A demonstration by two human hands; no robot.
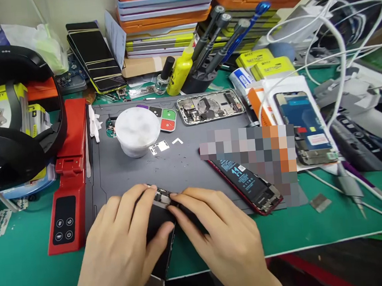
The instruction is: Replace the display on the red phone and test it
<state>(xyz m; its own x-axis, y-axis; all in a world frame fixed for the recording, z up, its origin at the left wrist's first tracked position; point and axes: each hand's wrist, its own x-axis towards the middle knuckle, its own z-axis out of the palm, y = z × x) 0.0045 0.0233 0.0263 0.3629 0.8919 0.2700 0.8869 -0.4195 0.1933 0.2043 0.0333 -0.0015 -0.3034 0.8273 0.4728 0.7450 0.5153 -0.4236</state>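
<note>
The left hand is holding the phone screen assembly, the right hand pinching its far end, ideally gently.

A pale, plain wall rises behind the far edge of the counter, showing mostly toward the far left corner. The counter's top is green, with a faint sheen, and a dark grey mat covers its middle. Pale trim runs along the near edge. Stacked orange and white boxes hide the wall at the middle of the far edge; looped white cables crowd the far right corner. Below the near edge, toward the right, a dark area holds a blurred red band. The light is even, with soft shadows.
</note>
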